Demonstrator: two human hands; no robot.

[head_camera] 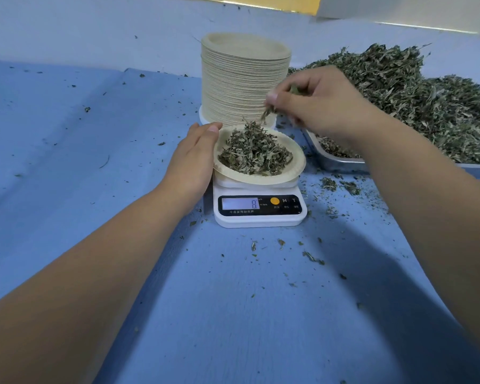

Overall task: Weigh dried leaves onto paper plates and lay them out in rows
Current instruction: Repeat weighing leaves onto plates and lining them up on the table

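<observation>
1. The paper plate [250, 180] is sitting on top of a small white scale [261, 218], its near edge overhanging the scale's platform.
2. A mound of dried leaves [254, 153] is filling the middle of the plate.
3. The left hand [194, 156] is lying just left of the plate, fingers straight and pressed together along its left rim, with the thumb tip touching the rim at the far left.
4. The right hand [313, 103] is hovering above and behind the plate, to the right, clear of its rim.
5. Its fingertips are pinching a small pinch of leaves [266, 113], which is hanging just above the far side of the mound.
6. The scale's display is showing an 8; any other digits are too faint to read.
7. A tall stack of paper plates [241, 79] is standing directly behind the scale, partly behind the right hand.
8. A metal tray [336, 162] is lying to the right of the scale, under the right forearm, carrying a big heap of loose leaves [416, 101].
9. Leaf scraps [312, 257] are lying scattered over the blue cover [94, 162] in front of and beside the scale.
</observation>
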